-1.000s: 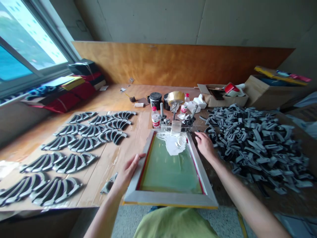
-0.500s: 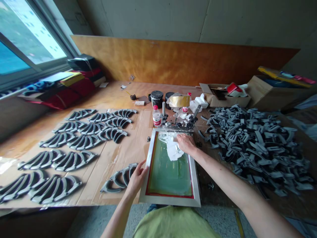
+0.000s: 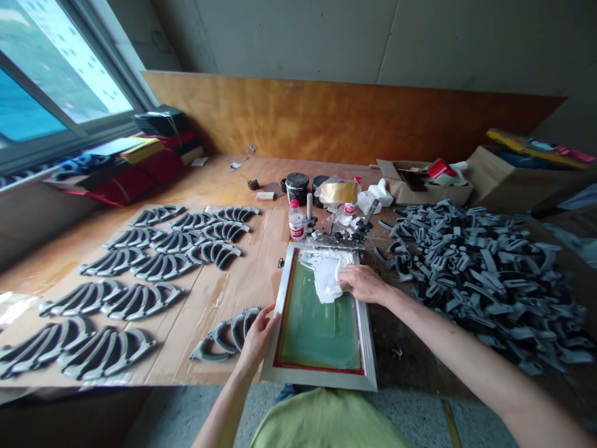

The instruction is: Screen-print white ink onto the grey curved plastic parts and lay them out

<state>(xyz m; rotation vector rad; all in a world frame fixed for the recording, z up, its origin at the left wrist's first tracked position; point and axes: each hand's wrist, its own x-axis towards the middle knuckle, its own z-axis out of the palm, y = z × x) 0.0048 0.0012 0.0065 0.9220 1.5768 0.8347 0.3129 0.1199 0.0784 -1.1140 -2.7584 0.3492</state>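
In front of me lies a screen printing frame (image 3: 369,336) with a metal rim and a green mesh (image 3: 319,336). Thick white ink (image 3: 325,274) covers the upper part of the mesh. My left hand (image 3: 260,335) grips the rim on its left side, fingers closed at the edge. Over the mesh's upper right, my right hand (image 3: 366,283) pinches a small white-smeared piece (image 3: 344,275) at the edge of the ink; its kind is hard to make out. A grey ribbed, fan-shaped part (image 3: 219,345) lies just left of my left hand, partly covered by it.
Several grey fan-shaped parts (image 3: 163,264) lie in rows on cardboard (image 3: 252,274) at left. A large heap of grey pieces (image 3: 485,280) covers the right side. Behind the frame stand metal clamps (image 3: 361,230), a red-capped bottle (image 3: 296,223), black tubs (image 3: 297,186) and boxes (image 3: 429,190).
My right hand has shifted slightly right and toward me, with the white-smeared piece, along the ink's right side. My left hand stays on the rim.
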